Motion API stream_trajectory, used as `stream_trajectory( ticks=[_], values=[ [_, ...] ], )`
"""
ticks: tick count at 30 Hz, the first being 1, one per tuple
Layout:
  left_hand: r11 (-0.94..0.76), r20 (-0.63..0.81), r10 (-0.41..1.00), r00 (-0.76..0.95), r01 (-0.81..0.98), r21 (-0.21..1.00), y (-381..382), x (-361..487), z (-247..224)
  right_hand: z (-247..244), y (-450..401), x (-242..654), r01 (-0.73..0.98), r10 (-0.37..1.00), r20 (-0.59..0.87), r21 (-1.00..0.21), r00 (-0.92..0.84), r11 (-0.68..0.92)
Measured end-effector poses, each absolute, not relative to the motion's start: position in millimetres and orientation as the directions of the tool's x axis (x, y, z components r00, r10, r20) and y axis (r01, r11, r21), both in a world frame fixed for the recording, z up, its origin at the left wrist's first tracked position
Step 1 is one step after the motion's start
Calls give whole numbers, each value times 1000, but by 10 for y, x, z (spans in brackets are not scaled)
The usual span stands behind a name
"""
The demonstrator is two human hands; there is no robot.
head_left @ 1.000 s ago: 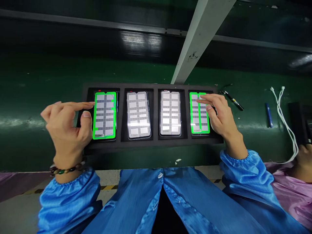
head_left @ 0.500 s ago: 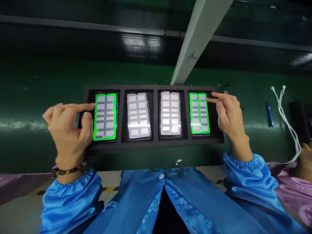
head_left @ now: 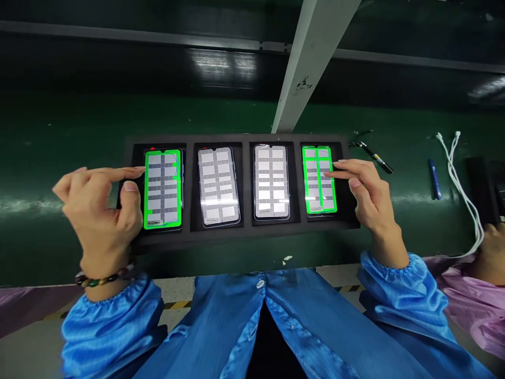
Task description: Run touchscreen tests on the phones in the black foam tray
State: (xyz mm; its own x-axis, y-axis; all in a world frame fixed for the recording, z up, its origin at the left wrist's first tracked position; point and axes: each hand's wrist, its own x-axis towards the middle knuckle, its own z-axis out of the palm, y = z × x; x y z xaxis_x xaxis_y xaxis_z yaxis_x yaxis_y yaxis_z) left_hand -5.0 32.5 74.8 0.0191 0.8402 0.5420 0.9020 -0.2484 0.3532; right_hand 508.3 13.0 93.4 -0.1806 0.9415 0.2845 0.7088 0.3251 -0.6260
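Several smartphones lie face up in a row in the cut-outs of a black foam tray (head_left: 246, 184). The leftmost phone (head_left: 163, 187) has a lit screen with a green border and small green patches. My left hand (head_left: 100, 208) is open at its left side, index finger stretched to the phone's edge; whether it touches, I cannot tell. On the rightmost phone (head_left: 314, 184) the screen shows a green border, a green crossbar and a green middle line. My right hand (head_left: 371, 197) is open, with an index fingertip over that screen. Two middle phones (head_left: 219, 187) (head_left: 272, 181) show grey and white blocks.
A black pen (head_left: 376, 159) lies behind my right hand. Further right are a blue marker (head_left: 435, 179), a white cable (head_left: 465, 195) and another person's hand (head_left: 495, 252) with a pink sleeve. A grey post (head_left: 311, 68) rises behind the tray on the green table (head_left: 236, 252).
My right index finger has moved from the rightmost phone's edge inward over its screen. A green crossbar now spans that screen near the top. The view has shifted slightly; my left hand keeps its pose.
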Motion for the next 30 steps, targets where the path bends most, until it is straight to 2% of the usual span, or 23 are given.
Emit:
stream_trajectory(
  ticks=[3, 9, 16, 20, 24, 30],
  values=[
    [-252, 545, 838, 21, 901, 352, 330, -58, 742, 928, 148, 5006, 716, 934, 305, -609, -186, 341],
    [-245, 545, 838, 21, 907, 342, 305, -72, 721, 876, 284, 4853, 744, 916, 200, -536, -348, 400],
    [-240, 541, 841, 7, 901, 362, 297, -52, 749, 935, 51, 5116, 853, 962, 242, -468, -128, 231],
    [-244, 548, 836, 3, 898, 367, 293, -28, 762, 964, -22, 4938, 808, 943, 273, -501, -192, 310],
    [-249, 549, 836, 3, 893, 374, 282, -16, 764, 942, -13, 4744, 796, 942, 186, -503, -280, 336],
    [-251, 551, 834, 7, 895, 369, 291, -32, 744, 904, -62, 4809, 820, 956, 210, -498, -202, 283]
  ],
)
